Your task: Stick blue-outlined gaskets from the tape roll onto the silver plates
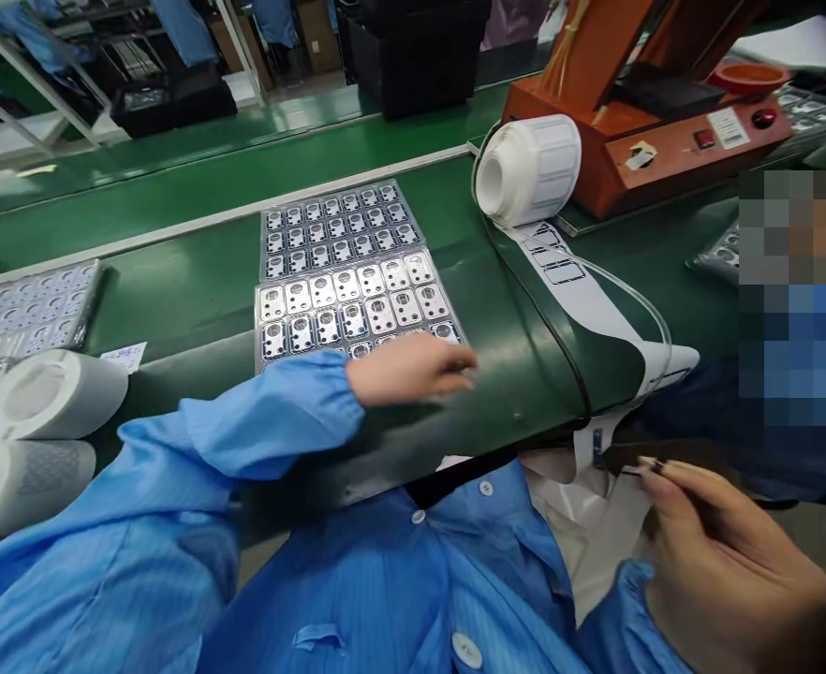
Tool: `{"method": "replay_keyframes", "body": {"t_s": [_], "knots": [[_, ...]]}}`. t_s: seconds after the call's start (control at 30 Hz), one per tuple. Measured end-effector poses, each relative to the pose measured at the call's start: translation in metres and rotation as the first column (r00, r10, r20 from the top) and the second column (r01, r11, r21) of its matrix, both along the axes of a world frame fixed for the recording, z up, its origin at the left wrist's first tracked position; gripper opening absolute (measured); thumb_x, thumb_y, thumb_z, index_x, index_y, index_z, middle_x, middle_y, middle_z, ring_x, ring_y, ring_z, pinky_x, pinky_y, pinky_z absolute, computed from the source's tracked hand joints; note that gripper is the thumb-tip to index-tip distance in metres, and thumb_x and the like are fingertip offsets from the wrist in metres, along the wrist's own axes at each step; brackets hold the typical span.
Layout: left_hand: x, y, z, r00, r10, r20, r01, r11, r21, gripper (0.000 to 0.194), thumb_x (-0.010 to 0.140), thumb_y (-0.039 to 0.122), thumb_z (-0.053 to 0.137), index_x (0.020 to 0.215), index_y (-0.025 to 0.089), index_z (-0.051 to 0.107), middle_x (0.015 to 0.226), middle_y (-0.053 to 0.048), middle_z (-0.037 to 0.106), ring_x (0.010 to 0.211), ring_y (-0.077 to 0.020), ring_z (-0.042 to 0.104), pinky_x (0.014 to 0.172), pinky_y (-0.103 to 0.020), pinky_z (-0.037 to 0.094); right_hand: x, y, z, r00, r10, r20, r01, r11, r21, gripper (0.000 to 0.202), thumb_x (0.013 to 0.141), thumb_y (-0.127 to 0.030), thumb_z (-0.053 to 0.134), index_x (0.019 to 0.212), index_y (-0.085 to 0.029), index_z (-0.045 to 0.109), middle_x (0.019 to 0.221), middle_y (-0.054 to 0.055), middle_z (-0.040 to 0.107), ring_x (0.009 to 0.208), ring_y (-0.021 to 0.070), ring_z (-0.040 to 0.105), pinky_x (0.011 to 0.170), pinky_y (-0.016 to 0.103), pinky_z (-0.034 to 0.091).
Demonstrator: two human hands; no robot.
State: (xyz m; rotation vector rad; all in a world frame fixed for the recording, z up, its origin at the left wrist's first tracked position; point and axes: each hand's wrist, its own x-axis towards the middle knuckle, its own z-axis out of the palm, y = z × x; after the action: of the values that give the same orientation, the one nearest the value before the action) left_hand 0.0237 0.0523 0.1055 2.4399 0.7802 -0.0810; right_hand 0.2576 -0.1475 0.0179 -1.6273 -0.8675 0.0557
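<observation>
My left hand [413, 368] is above the front edge of a clear tray [357, 309] of silvery plates with dark holes. Its thumb and forefinger point right, slightly apart, with nothing visible between them. Low on the right, my right hand [726, 534] pinches a small, thin, dark and light piece that I cannot make out. Just left of its fingertips, a white label strip [596, 300] hangs over the bench edge with a small dark label on it. The strip comes from a white roll [525, 173].
An orange machine [638, 140] stands at the back right, with a black cable [546, 318] in front. Two white rolls [54, 393] and another tray of parts [40, 304] lie at the left. A pixelated patch and dark clothing show at the right.
</observation>
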Motion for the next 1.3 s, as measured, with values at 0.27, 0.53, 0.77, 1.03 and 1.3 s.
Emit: {"method": "replay_keyframes", "body": {"t_s": [0.27, 0.53, 0.77, 1.03, 1.3], "knots": [[-0.083, 0.083, -0.046, 0.918, 0.39, -0.067, -0.348, 0.877, 0.33, 0.076, 0.083, 0.06, 0.067, 0.141, 0.013, 0.056, 0.14, -0.019, 0.055, 0.13, -0.0386, 0.042, 0.107, -0.055, 0.041, -0.039, 0.048, -0.025, 0.818, 0.265, -0.511, -0.314, 0.949, -0.01, 0.029, 0.066, -0.04, 0.09, 0.086, -0.022, 0.078, 0.077, 0.002, 0.075, 0.066, 0.0166, 0.069, 0.064, 0.031, 0.059], [-0.084, 0.087, -0.055, 0.939, 0.341, 0.04, -0.33, 0.865, 0.378, 0.057, 0.083, 0.044, 0.074, 0.13, 0.014, 0.06, 0.132, -0.016, 0.06, 0.125, -0.0352, 0.048, 0.106, -0.053, 0.042, -0.055, 0.059, -0.031, 0.783, 0.273, -0.559, -0.345, 0.938, -0.025, 0.029, 0.067, -0.038, 0.09, 0.087, -0.02, 0.078, 0.076, 0.002, 0.075, 0.065, 0.0162, 0.072, 0.066, 0.03, 0.061], [-0.061, 0.016, -0.036, 0.727, 0.502, 0.468, -0.391, 0.863, -0.319, 0.032, 0.093, 0.03, 0.062, 0.122, 0.018, 0.055, 0.079, 0.0, 0.061, 0.062, -0.0092, 0.055, 0.06, -0.023, 0.048, -0.069, 0.07, -0.025, 0.708, 0.282, -0.647, -0.309, 0.948, 0.075, 0.03, 0.063, -0.041, 0.091, 0.079, -0.02, 0.077, 0.069, 0.0, 0.073, 0.058, 0.0124, 0.068, 0.058, 0.025, 0.059], [-0.019, -0.04, -0.081, 0.662, 0.709, 0.243, -0.114, 0.415, -0.903, 0.043, 0.095, 0.039, 0.06, 0.126, 0.017, 0.041, 0.079, -0.002, 0.07, 0.076, -0.016, 0.073, 0.054, -0.019, 0.053, -0.088, 0.068, -0.027, 0.702, 0.282, -0.654, -0.329, 0.943, 0.054, 0.026, 0.066, -0.041, 0.089, 0.077, -0.021, 0.076, 0.067, -0.001, 0.07, 0.056, 0.0102, 0.064, 0.057, 0.023, 0.056], [-0.015, -0.041, -0.101, 0.617, 0.738, 0.272, -0.009, 0.352, -0.936, 0.044, 0.089, 0.041, 0.071, 0.117, 0.015, 0.048, 0.082, -0.003, 0.071, 0.081, -0.0162, 0.075, 0.059, -0.019, 0.054, -0.094, 0.059, -0.033, 0.84, 0.279, -0.466, -0.349, 0.934, -0.07, 0.02, 0.077, -0.038, 0.082, 0.084, -0.021, 0.077, 0.073, 0.0, 0.073, 0.062, 0.0131, 0.067, 0.06, 0.027, 0.058]]}}
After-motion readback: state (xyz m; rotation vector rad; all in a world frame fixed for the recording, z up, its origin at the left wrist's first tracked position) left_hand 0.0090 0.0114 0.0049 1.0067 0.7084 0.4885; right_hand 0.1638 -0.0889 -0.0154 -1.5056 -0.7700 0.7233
